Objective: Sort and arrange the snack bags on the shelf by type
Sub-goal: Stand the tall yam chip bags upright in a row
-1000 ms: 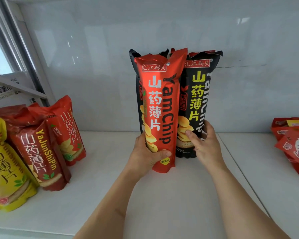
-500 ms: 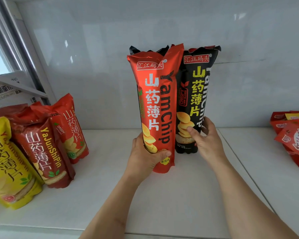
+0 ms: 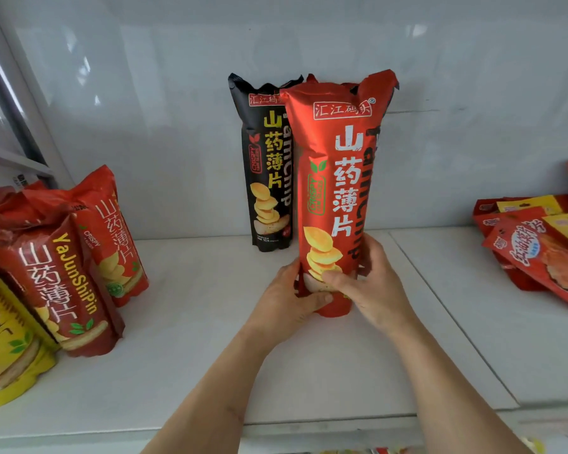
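A tall red yam chip bag (image 3: 338, 178) stands upright at the middle of the white shelf (image 3: 194, 348). My left hand (image 3: 287, 298) grips its lower left side and my right hand (image 3: 373, 286) grips its lower right, thumb across the front. A tall black yam chip bag (image 3: 266, 165) stands against the back wall, just behind and left of the red one. A second black bag behind the red one is almost wholly hidden. At the left stand shorter red chip bags (image 3: 58, 283) and a yellow one (image 3: 4, 342).
Flat red and yellow snack packets (image 3: 538, 253) lie in a pile at the right end of the shelf. A seam in the shelf runs diagonally right of my right arm. A window frame (image 3: 17, 103) rises at the far left.
The red bag has shifted right, from in front of the left black bag to in front of the right one. My right hand left the black bag and took hold of the red bag.
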`<action>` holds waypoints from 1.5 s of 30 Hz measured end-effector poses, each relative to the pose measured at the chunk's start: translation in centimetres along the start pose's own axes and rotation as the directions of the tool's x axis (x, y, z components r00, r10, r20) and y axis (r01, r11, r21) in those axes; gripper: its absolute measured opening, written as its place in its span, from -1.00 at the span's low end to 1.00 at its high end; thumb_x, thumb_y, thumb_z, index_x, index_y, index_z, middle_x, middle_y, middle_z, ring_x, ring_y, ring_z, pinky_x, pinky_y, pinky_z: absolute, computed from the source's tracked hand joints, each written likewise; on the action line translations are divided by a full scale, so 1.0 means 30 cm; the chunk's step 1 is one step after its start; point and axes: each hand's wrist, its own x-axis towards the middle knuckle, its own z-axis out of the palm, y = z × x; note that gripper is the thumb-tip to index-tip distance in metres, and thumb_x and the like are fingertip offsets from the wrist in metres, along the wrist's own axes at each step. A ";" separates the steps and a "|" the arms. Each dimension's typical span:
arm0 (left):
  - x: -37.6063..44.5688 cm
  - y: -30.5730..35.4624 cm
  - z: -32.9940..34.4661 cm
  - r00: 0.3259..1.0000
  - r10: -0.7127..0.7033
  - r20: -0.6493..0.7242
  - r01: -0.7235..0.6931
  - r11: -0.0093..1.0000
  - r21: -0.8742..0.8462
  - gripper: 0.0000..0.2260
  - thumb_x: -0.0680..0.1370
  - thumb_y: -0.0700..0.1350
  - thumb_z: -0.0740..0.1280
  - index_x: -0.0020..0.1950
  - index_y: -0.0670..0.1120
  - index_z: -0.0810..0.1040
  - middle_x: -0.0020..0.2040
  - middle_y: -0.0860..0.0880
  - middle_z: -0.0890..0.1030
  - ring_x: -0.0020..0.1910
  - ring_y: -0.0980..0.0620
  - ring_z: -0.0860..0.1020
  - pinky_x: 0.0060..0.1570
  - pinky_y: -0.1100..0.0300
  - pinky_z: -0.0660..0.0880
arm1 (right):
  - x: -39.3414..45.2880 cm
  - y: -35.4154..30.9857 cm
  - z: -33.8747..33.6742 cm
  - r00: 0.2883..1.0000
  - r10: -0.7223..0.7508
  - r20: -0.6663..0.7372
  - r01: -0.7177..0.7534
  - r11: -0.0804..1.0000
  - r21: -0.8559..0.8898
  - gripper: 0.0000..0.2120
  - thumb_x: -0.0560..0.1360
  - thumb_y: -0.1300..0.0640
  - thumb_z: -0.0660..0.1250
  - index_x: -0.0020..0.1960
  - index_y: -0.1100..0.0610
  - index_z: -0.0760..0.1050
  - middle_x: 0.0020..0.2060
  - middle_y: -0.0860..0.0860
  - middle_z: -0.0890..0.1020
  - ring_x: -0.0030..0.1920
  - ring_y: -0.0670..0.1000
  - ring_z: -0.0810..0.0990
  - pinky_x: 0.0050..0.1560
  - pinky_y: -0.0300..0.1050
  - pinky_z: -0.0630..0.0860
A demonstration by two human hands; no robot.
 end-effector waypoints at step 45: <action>0.263 0.052 0.059 0.981 0.073 -0.181 -0.107 0.977 -0.186 -0.38 0.44 0.00 0.56 0.44 0.08 0.40 0.20 0.19 0.61 0.22 0.18 0.56 0.14 0.29 0.51 | 0.084 0.124 -0.161 0.980 0.076 -0.186 -0.056 0.992 0.110 -0.22 0.31 -0.12 0.53 0.43 -0.12 0.27 0.12 -0.32 0.54 0.05 -0.27 0.57 -0.20 -0.41 0.50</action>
